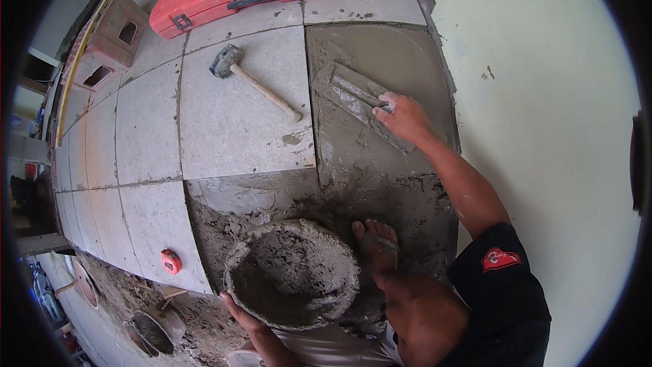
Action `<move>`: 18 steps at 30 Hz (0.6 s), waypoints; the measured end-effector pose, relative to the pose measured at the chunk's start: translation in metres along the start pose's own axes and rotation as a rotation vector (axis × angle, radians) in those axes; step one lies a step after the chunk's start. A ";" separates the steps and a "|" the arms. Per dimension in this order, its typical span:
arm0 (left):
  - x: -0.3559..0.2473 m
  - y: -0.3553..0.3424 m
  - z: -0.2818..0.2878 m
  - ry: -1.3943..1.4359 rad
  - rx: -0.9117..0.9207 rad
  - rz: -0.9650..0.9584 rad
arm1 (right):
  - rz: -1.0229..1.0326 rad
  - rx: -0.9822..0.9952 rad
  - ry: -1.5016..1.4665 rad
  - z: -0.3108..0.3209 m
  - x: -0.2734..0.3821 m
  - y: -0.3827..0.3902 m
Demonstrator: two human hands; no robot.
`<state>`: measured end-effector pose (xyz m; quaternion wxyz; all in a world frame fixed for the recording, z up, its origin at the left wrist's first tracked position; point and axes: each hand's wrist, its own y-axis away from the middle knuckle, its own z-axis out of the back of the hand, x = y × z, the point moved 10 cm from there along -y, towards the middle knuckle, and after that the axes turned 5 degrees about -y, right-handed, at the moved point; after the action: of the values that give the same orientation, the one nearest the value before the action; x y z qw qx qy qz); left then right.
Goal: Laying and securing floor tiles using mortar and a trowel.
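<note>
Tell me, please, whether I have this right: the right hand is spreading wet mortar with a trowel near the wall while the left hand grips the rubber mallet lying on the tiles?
Not quite. In the head view the left hand holds the rim of the mortar bucket, not the mallet, which lies untouched on the tiles. The rest stands: the right hand works the trowel over wet mortar near the wall.
</note>
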<state>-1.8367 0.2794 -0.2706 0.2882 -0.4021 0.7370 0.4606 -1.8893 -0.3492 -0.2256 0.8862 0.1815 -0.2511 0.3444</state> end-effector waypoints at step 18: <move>-0.001 0.000 -0.017 0.007 0.026 0.014 | -0.465 -0.428 -0.105 0.078 -0.144 -0.039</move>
<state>-1.8367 0.2644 -0.2629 0.2875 -0.3947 0.7466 0.4518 -1.9784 -0.4901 -0.2507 0.9452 0.0612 -0.3147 0.0622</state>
